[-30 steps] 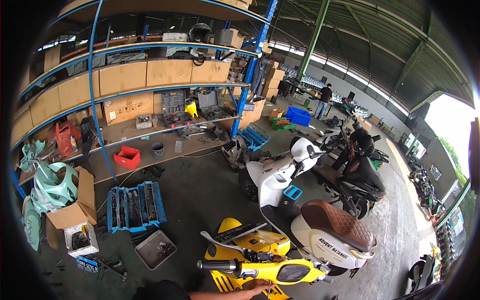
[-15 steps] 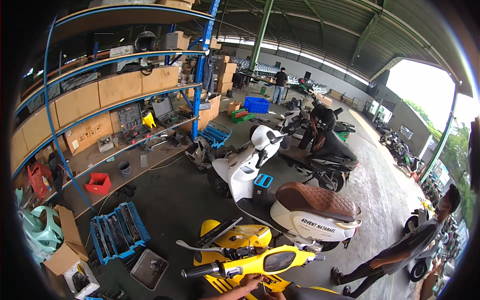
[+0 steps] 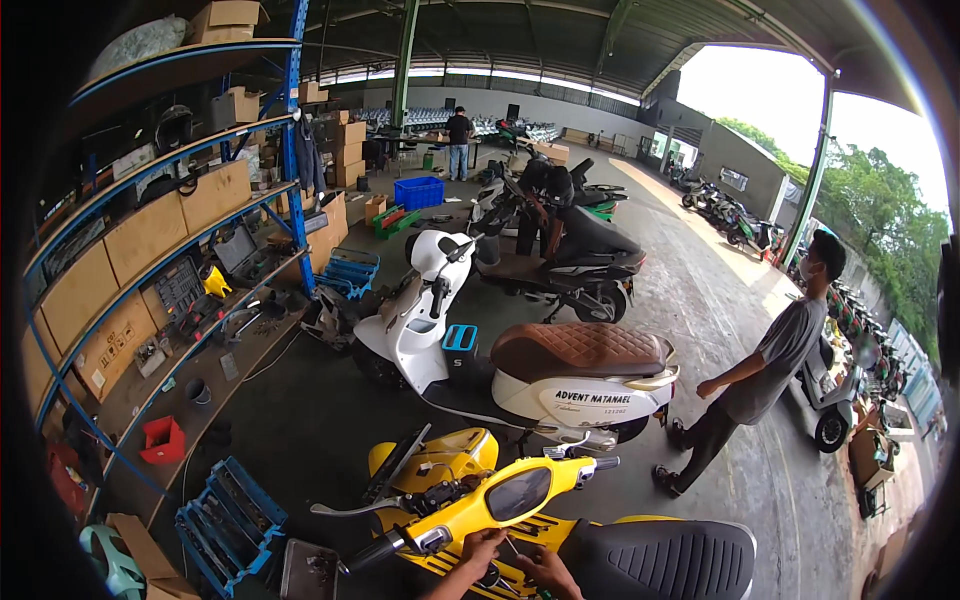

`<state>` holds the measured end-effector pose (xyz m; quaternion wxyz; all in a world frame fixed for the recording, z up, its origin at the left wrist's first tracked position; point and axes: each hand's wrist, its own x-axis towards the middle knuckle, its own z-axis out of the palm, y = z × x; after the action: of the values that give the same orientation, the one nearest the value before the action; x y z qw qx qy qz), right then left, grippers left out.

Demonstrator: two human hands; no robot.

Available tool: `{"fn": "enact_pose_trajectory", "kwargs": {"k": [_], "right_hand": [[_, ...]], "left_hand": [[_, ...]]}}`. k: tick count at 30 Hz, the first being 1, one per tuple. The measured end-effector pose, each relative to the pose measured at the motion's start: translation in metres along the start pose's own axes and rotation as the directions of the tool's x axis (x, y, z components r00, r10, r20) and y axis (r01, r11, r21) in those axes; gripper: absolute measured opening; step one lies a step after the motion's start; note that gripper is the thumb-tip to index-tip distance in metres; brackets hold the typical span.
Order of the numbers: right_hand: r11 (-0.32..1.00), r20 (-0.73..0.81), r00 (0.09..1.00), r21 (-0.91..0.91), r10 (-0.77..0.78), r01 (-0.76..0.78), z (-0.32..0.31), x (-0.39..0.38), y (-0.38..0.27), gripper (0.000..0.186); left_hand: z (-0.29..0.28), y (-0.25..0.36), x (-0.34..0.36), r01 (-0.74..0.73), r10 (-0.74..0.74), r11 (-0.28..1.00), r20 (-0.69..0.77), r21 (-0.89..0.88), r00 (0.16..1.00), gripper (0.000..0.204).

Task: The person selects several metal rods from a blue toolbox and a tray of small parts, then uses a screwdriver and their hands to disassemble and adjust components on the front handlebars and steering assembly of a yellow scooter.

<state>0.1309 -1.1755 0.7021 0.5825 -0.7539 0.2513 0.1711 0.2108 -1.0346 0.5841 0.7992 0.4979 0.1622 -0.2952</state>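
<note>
In front of me stands a yellow scooter with its yellow handlebar cover (image 3: 455,520) and dark display panel (image 3: 518,494). My left hand (image 3: 482,550) is closed just below that cover, its fingers pressed together; what they hold is too small to make out. My right hand (image 3: 550,573) is beside it, lower and to the right, fingers bent inward. A thin, light rod-like piece (image 3: 512,546) shows between the two hands, seemingly in the right hand's fingers. Right of my hands lies the scooter's black ribbed seat (image 3: 660,560).
A white scooter with a brown quilted seat (image 3: 580,350) stands just beyond. At left are a blue toolbox (image 3: 232,525), a metal tray (image 3: 305,572) and blue-framed shelves (image 3: 295,150). A person in grey (image 3: 775,365) stands at right; another bends over a dark scooter (image 3: 580,255).
My view has swung to the right and tilted, so the scene sits further left and more seat shows. Both hands stay close together below the handlebar cover. The person at right appears nearer and more upright.
</note>
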Motion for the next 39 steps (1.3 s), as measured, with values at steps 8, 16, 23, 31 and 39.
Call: {"fn": "enact_pose_trajectory", "kwargs": {"k": [8,16,23,31,39], "right_hand": [[0.982,0.059,0.998,-0.186,-0.01,0.021,0.013,0.041,0.05,0.034],[0.969,-0.024,0.995,-0.229,-0.099,0.091,0.02,0.037,0.059,0.034],[0.937,-0.037,0.969,-0.266,-0.244,0.226,0.01,0.016,0.039,0.03],[0.995,-0.086,0.995,-0.095,-0.049,0.041,-0.024,-0.01,0.092,0.034],[0.999,-0.241,0.97,0.016,-0.038,0.043,-0.062,-0.037,0.159,0.026]], "left_hand": [[-0.01,0.006,0.011,0.001,0.021,0.895,0.045,-0.445,0.999,0.016],[-0.019,-0.005,0.018,-0.085,0.064,0.967,-0.092,-0.24,0.994,0.022],[-0.011,0.011,0.013,-0.094,0.064,0.968,-0.135,-0.231,0.989,0.011],[-0.025,0.028,0.0,-0.026,0.043,0.962,0.054,-0.272,0.998,0.021],[-0.025,0.045,-0.012,-0.007,0.022,0.965,0.054,-0.263,0.998,0.023]]}}
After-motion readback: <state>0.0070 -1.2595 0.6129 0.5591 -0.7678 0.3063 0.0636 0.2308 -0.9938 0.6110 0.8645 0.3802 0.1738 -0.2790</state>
